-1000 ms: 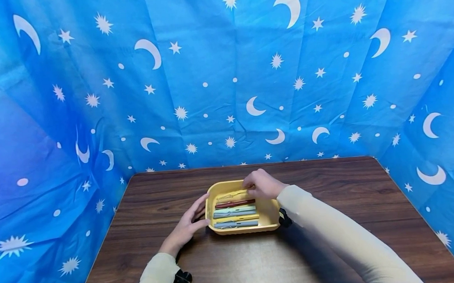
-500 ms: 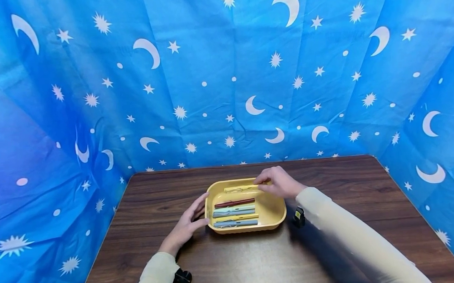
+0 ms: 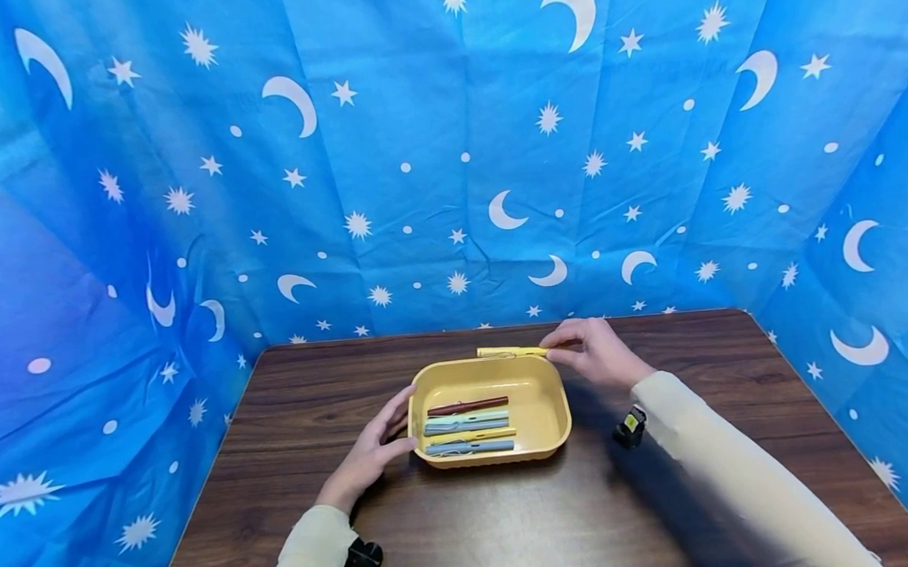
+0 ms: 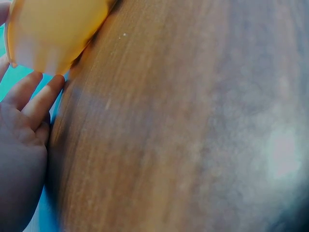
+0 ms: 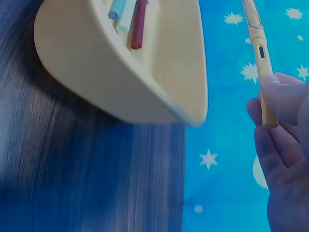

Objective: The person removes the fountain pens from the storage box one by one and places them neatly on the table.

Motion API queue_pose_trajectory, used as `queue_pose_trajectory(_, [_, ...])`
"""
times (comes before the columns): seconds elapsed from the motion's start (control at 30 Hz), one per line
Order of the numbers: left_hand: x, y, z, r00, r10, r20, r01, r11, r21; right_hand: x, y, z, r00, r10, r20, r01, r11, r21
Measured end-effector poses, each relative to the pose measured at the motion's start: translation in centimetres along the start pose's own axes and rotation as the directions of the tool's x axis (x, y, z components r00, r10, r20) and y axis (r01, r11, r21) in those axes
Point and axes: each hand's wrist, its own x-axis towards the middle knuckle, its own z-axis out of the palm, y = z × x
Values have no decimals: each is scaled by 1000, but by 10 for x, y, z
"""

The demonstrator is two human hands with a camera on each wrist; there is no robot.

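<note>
My right hand (image 3: 595,351) pinches a yellow pen (image 3: 505,352) by one end, above the far rim of a yellow tray (image 3: 541,410). In the right wrist view that pen's clip and small dark oval window show, with thumb and fingers at its lower end. Inside the tray, side by side, lie a dark red pen (image 3: 468,406), a pale green pen (image 3: 474,417), a light blue pen (image 3: 466,427), another yellow pen (image 3: 478,435) and a blue-grey pen (image 3: 470,447). My left hand (image 3: 370,453) touches the tray's left side, fingers extended; the left wrist view shows fingertips at its wall.
The tray stands on a dark wood-grain table (image 3: 492,524). Blue cloth (image 3: 421,193) with white moons and stars hangs behind the table and along both sides. A black wrist camera (image 3: 629,427) sits by the right sleeve, another black device (image 3: 366,558) by the left sleeve.
My right hand has lifted the yellow pen from the far part of the tray, moving up, right and away over the rim. The left hand stays at the tray's left side.
</note>
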Motion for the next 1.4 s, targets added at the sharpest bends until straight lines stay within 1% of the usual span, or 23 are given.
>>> queue_pose_trajectory(0.1, [0, 0, 0, 1000, -2, -1, 2, 1000, 0, -7, 6, -7, 999, 12, -35, -13, 1000, -26])
queue_pose_trajectory(0.27, [-1, -1, -1, 1000, -10, 0, 10, 1000, -3, -22, 16, -16, 993, 99, -57, -102, 993, -52])
queue_pose_trajectory(0.47, [-1, -1, -1, 1000, -22, -2, 22, 1000, -1, -39, 29, -25, 979, 184, -87, -188, 981, -40])
queue_pose_trajectory(0.67, [-2, 1, -1, 1000, -5, -4, 5, 1000, 6, -52, 46, -33, 966, 236, -109, -240, 971, -24])
queue_pose_trajectory(0.8, [-3, 2, -1, 1000, 2, -2, -2, 1000, 8, -60, 58, -34, 960, 256, -114, -260, 965, -21])
queue_pose_trajectory(1.0, [-3, -1, 0, 1000, 5, 1, -5, 1000, -17, -73, 74, -36, 956, 263, -127, -269, 963, -31])
queue_pose_trajectory(1.13, [-2, -2, -1, 1000, 2, 3, -2, 1000, -10, -79, 81, -36, 949, 292, -121, -297, 954, -30])
queue_pose_trajectory(1.23, [-1, -2, -1, 1000, 1, 4, -1, 1000, 2, -83, 87, -35, 944, 310, -111, -317, 947, -54])
queue_pose_trajectory(1.4, [1, -1, -1, 1000, 3, 7, -4, 1000, 9, -85, 96, -28, 949, 301, -98, -310, 946, -96])
